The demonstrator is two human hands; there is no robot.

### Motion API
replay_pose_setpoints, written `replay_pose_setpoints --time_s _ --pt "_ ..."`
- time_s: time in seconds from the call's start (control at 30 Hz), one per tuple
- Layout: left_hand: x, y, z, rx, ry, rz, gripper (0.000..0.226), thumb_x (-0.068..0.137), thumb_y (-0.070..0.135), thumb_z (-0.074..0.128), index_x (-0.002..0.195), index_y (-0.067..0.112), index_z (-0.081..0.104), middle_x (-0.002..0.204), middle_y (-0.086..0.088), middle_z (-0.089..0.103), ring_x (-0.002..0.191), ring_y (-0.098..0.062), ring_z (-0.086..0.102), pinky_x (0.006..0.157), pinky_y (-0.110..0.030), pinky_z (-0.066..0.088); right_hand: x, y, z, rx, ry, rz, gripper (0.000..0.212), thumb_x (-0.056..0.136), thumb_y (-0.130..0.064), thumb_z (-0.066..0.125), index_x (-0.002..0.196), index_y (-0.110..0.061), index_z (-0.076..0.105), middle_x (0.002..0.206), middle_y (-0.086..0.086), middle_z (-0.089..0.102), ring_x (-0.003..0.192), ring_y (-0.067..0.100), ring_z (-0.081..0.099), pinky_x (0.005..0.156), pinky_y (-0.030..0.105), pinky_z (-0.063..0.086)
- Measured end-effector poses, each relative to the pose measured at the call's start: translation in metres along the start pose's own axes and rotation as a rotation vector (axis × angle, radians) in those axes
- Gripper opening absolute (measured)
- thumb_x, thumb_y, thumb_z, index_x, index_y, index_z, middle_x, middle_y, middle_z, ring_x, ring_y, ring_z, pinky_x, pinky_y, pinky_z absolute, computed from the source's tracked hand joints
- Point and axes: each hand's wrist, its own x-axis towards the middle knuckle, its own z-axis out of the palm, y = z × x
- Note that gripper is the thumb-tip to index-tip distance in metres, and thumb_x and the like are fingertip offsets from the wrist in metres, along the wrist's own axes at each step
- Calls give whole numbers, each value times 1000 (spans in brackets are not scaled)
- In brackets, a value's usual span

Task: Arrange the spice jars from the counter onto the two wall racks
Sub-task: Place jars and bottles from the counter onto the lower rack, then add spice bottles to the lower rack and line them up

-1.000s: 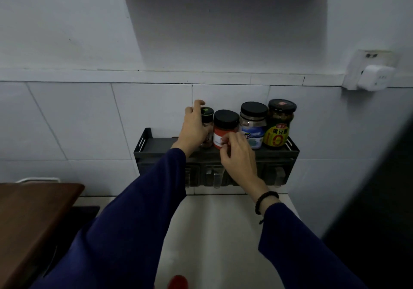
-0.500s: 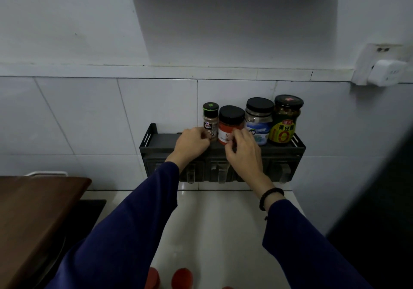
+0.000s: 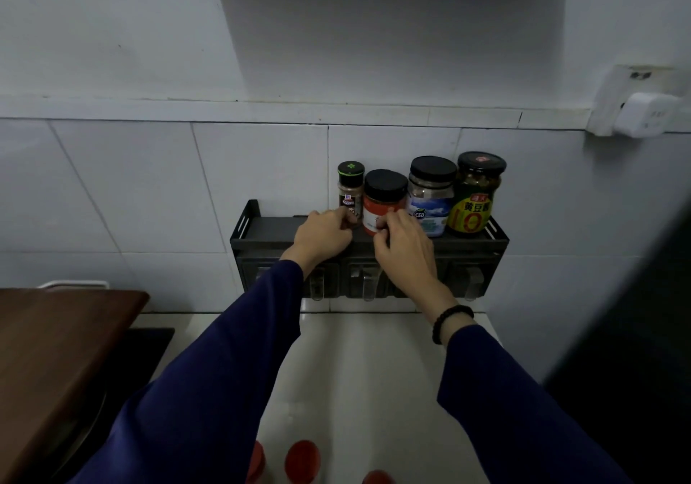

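Note:
A black wall rack (image 3: 261, 231) hangs on the tiled wall and carries a row of jars on its right half. From left to right these are a small pepper jar (image 3: 350, 188) with a green-rimmed lid, a red-filled jar (image 3: 385, 199) with a black lid, a blue-labelled jar (image 3: 432, 191) and a yellow-labelled sauce jar (image 3: 476, 191). My left hand (image 3: 323, 238) rests on the rack, its curled fingertips pinching the base of the pepper jar. My right hand (image 3: 405, 248) pinches the lower front of the red-filled jar. Red jar lids (image 3: 303, 461) show on the white counter (image 3: 366, 371) at the bottom edge.
A wooden board (image 3: 56, 341) lies at the left over a dark hob. A white plug adapter (image 3: 643, 115) sits in a wall socket at the upper right. A dark upright surface (image 3: 635, 334) closes off the right side. Clear handles (image 3: 368, 289) hang under the rack.
My left hand slid down from the top of the pepper jar to its base. My right hand stays on the red-filled jar. The view tilted down, revealing red lids on the counter.

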Motion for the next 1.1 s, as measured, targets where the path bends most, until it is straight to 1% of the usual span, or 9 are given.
replay_pose_setpoints --time_s 0.2,0.33,0.4,0.53,0.63,0.73,0.87,0.97,1.1 --pt "-31 -3 4 8 207 184 28 97 23 42 120 15 56 116 -11 61 112 -30 49 91 -34 37 -14 -11 -10 121 -26 12 22 89 -14 51 109 -6 56 113 14 52 112 25 43 85 22 29" --pt "-92 -2 15 23 383 317 32 92 19 44 119 10 58 125 -10 57 122 -26 43 97 -27 34 -70 -27 -17 47 -53 -159 20 82 -20 56 98 -10 59 106 11 56 106 24 47 87 27 40" --pt "-127 -4 25 111 376 314 39 88 25 45 122 12 57 128 -10 55 125 -27 41 99 -27 35 -101 -34 -21 8 -320 -173 23 85 -29 52 101 -14 58 107 8 57 104 23 48 86 36 45" --pt "-181 -17 56 272 -167 121 70 79 32 62 143 22 33 145 -9 37 136 -28 26 111 -39 31 -144 -39 -23 -143 -1255 -31 49 84 -44 57 126 -24 44 130 7 41 121 25 39 93 39 40" --pt "-203 -31 82 330 -506 30 75 80 32 61 145 24 25 146 -11 34 133 -31 30 107 -41 33 -172 -43 -17 -217 -1546 17 74 77 -49 67 138 -30 31 139 5 36 124 28 42 94 40 42" --pt "-217 -44 107 408 -687 -47 74 82 28 65 145 23 26 142 -11 37 125 -32 42 99 -41 44 -198 -46 -12 -280 -1588 25 81 76 -39 72 142 -27 26 141 6 35 122 30 45 86 38 44" --pt "-226 -54 121 433 -599 -47 56 84 9 62 134 13 38 130 -15 45 113 -35 53 90 -40 49 -213 -42 -1 -168 -1403 57 51 78 -22 71 121 -12 44 125 11 49 93 23 50 61 25 41" --pt "-222 -57 116 275 -542 -87 48 82 6 62 125 10 43 122 -15 51 106 -34 57 87 -38 49 -205 -34 -1 27 -1315 189 53 71 -32 75 113 -15 47 113 6 53 92 20 52 70 29 44" --pt "-207 -51 85 76 -429 -84 57 72 15 75 120 14 45 112 -10 55 97 -27 57 76 -30 45 -174 -39 -19 163 -1116 250 55 68 -34 77 110 -17 46 106 3 56 92 21 57 72 32 49"
